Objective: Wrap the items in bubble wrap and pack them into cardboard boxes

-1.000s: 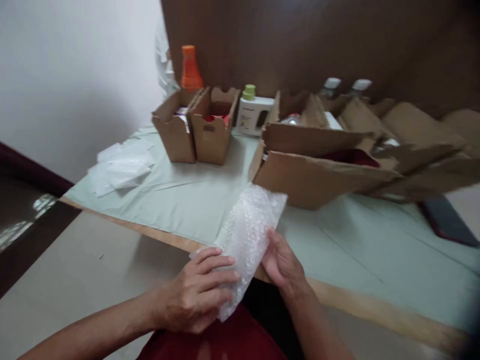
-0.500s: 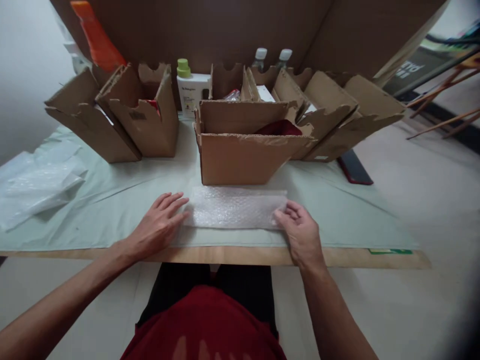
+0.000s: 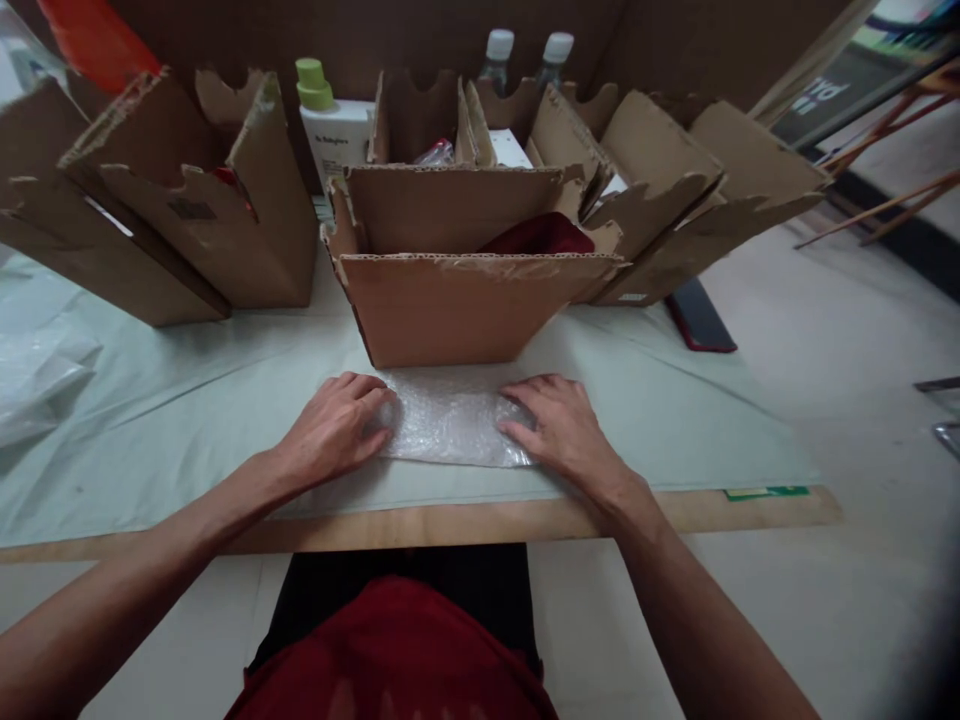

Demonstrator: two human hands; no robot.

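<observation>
A clear strip of bubble wrap (image 3: 450, 420) lies on the pale green cloth right in front of me. Its left end is under my left hand (image 3: 341, 425), whose fingers and thumb curve around that end. My right hand (image 3: 559, 425) grips the opposite end, thumb low and fingers at the upper side, partly covering it. Just beyond the strip stands a cardboard box (image 3: 442, 310) with a dark red item (image 3: 540, 236) inside. Whether anything is wrapped in the strip I cannot tell.
More cardboard holders (image 3: 210, 230) line the back, with a white bottle (image 3: 337, 135) with a green cap and two white-capped bottles (image 3: 499, 55) among them. Crumpled clear plastic (image 3: 41, 375) lies at left. A dark flat object (image 3: 701, 315) is at right, near the cloth edge (image 3: 787, 440).
My right hand has moved left along the strip, and the exposed bubble wrap looks shorter. My left hand has closed in on its left end. The view has shifted closer.
</observation>
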